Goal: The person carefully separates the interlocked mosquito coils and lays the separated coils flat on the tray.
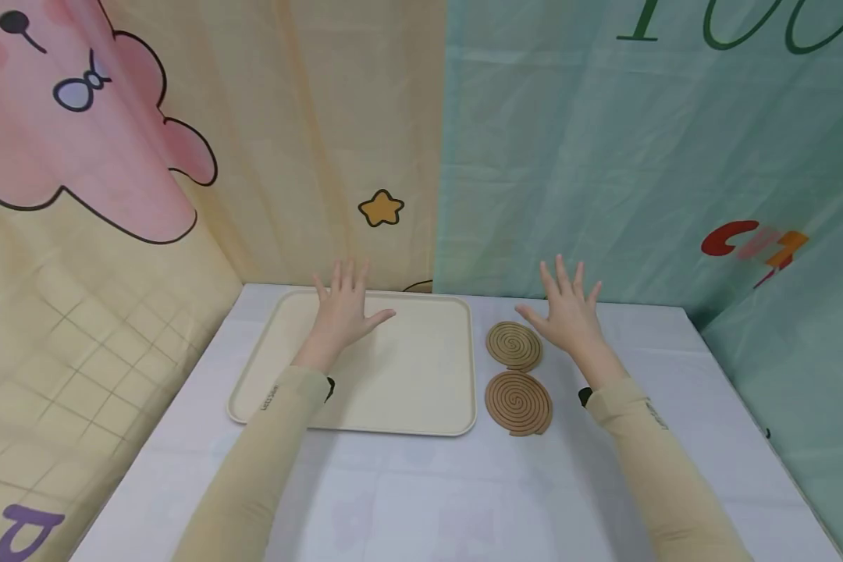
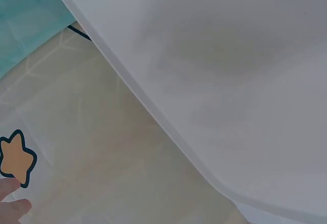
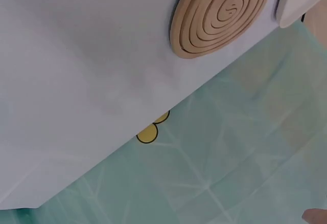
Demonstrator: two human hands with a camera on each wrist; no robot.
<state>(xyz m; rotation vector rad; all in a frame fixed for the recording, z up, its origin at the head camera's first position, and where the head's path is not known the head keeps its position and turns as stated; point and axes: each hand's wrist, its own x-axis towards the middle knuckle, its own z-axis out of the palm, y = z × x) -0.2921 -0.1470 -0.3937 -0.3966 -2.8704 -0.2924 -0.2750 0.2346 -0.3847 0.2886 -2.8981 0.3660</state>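
Clock reference, as I watch: 12 is the far edge of the table [image 1: 407, 499]; the left hand [image 1: 341, 314] and right hand [image 1: 569, 318] are raised, fingers spread, gripping nothing; the right is nearer the far coil [image 1: 513, 346], at its 8 o'clock, and the near coil [image 1: 518, 403], at its 7; each is roughly round, without a long axis; the tray [image 1: 414, 375], long axis 9 to 3, lies beneath the left.

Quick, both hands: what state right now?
Left hand: open, fingers spread, holding nothing, over the tray.
Right hand: open, fingers spread, holding nothing.
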